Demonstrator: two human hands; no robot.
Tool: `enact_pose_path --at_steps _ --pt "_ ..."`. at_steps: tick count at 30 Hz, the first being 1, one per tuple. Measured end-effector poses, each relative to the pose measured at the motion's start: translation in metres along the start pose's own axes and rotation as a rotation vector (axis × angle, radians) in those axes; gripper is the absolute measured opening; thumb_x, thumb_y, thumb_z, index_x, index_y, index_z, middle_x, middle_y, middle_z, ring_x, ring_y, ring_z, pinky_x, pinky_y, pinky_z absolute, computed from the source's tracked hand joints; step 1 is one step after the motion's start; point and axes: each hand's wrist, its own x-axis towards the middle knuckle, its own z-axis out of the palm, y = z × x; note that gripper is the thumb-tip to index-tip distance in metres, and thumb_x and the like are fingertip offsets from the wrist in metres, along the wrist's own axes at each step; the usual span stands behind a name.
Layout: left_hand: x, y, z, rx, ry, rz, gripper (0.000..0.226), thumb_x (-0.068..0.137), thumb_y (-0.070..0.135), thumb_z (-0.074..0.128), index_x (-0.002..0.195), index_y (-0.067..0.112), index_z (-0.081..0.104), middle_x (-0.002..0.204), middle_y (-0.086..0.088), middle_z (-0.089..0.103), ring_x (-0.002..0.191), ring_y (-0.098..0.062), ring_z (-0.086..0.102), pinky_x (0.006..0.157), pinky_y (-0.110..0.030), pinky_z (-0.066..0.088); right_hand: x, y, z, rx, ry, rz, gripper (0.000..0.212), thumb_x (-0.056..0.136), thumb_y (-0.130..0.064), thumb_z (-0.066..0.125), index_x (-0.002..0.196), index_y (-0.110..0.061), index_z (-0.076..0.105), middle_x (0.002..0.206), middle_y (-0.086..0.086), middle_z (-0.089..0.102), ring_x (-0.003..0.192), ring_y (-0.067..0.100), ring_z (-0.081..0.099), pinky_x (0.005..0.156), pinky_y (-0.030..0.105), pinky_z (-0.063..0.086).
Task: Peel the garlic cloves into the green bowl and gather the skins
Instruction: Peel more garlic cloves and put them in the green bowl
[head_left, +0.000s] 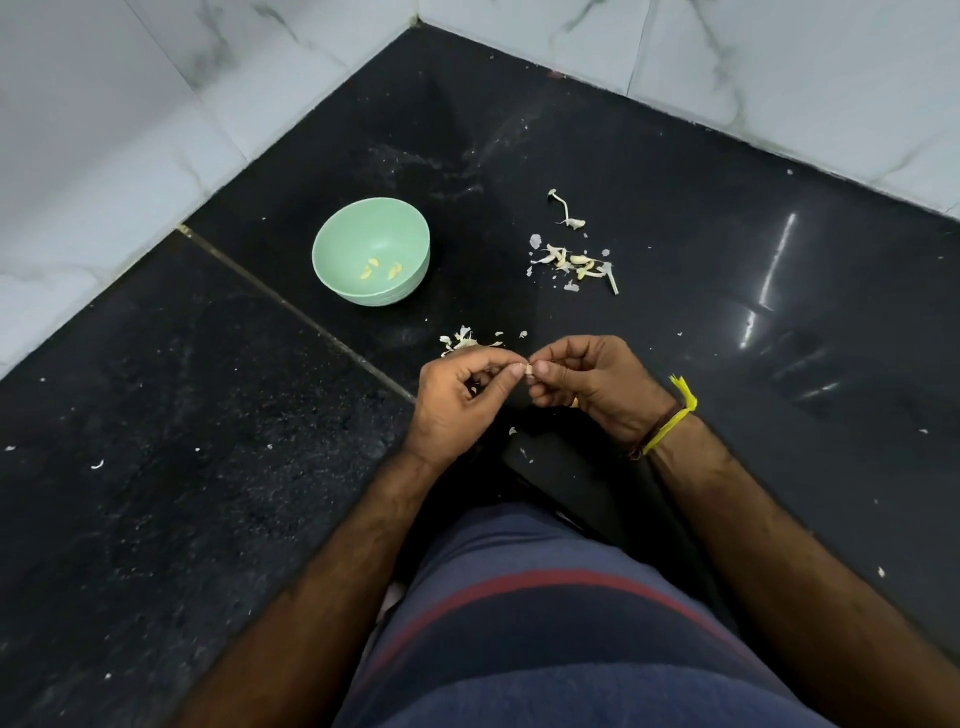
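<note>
1. Just below the frame's centre, the left hand and right hand meet, each narrowed to a fingertip pinch on 1 small garlic clove.
2. Judged best: hold the clove steady with 1 hand and strip its skin with the other thumbnail, working from the tip.
3. Work low over the dark bench, so flakes land near the skins just above the hands.
4. Drop the bare clove in the green bowl, upper left of the hands, where 2 peeled cloves lie.
5. A larger scrap pile at centre right awaits gathering.
</note>
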Motion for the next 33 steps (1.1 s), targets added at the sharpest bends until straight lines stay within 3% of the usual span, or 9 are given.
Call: enact_pose_path --at_steps 6,10,17,22,26,29,33 --pt "-0.003 0.007 0.001 -0.092 -0.015 -0.089 0.009 0.091 0.014 0.07 0.096 0.011 0.077 0.091 0.001 0.075 0.075 -0.001 0.064 0.073 -0.022 0.051 -0.001 -0.005 0.0 0.055 -0.065 0.03 0.012 0.08 -0.007 0.069 0.092 -0.004 0.069 0.073 0.013 0.071 0.061 0.017 0.069 0.059 0.026 0.059" --pt "-0.005 0.012 0.003 -0.19 0.019 -0.144 0.009 0.091 0.011 0.069 0.098 0.012 0.075 0.089 -0.002 0.076 0.078 -0.008 0.067 0.075 -0.027 0.056 0.0 -0.004 0.001 0.076 -0.06 0.046 0.01 0.081 -0.009 0.068 0.09 -0.003 0.068 0.072 0.011 0.07 0.059 0.015 0.068 0.057 0.025 0.058" --pt "-0.013 0.026 0.022 -0.179 0.039 -0.174 0.008 0.095 0.011 0.061 0.092 0.017 0.066 0.079 0.018 0.069 0.075 0.001 0.063 0.074 -0.017 0.049 0.002 -0.007 0.001 0.085 -0.069 0.041 0.013 0.083 -0.01 0.065 0.092 -0.001 0.065 0.07 0.009 0.068 0.057 0.014 0.065 0.054 0.023 0.056" --pt "-0.011 0.019 0.023 -0.094 0.133 -0.22 0.011 0.093 0.021 0.06 0.093 0.012 0.066 0.079 0.008 0.067 0.074 -0.007 0.063 0.073 -0.028 0.054 0.003 -0.003 0.005 0.125 -0.059 0.022 0.016 0.083 -0.01 0.065 0.095 0.0 0.07 0.078 0.011 0.072 0.065 0.015 0.07 0.062 0.025 0.059" --pt "-0.009 0.018 0.02 -0.017 0.168 -0.216 0.013 0.089 0.02 0.062 0.092 0.008 0.067 0.08 -0.005 0.068 0.073 -0.02 0.063 0.07 -0.031 0.054 0.003 0.002 0.005 0.121 -0.1 -0.004 0.023 0.076 0.001 0.07 0.099 0.0 0.071 0.088 0.016 0.073 0.076 0.02 0.072 0.071 0.028 0.06" --pt "-0.009 0.018 0.018 0.009 0.186 -0.204 0.013 0.089 0.019 0.064 0.091 0.007 0.067 0.079 -0.005 0.068 0.073 -0.019 0.062 0.068 -0.026 0.053 0.003 0.006 0.008 0.047 -0.062 -0.076 0.023 0.076 -0.001 0.074 0.098 0.0 0.072 0.088 0.017 0.073 0.076 0.022 0.071 0.073 0.031 0.061" --pt "-0.006 0.019 0.015 0.03 0.205 -0.211 0.004 0.088 0.011 0.07 0.085 0.01 0.068 0.073 0.008 0.065 0.068 -0.006 0.06 0.067 -0.017 0.048 0.005 0.01 0.013 -0.033 0.007 -0.172 0.022 0.084 -0.01 0.071 0.1 0.003 0.068 0.084 0.015 0.072 0.074 0.023 0.068 0.07 0.032 0.059"
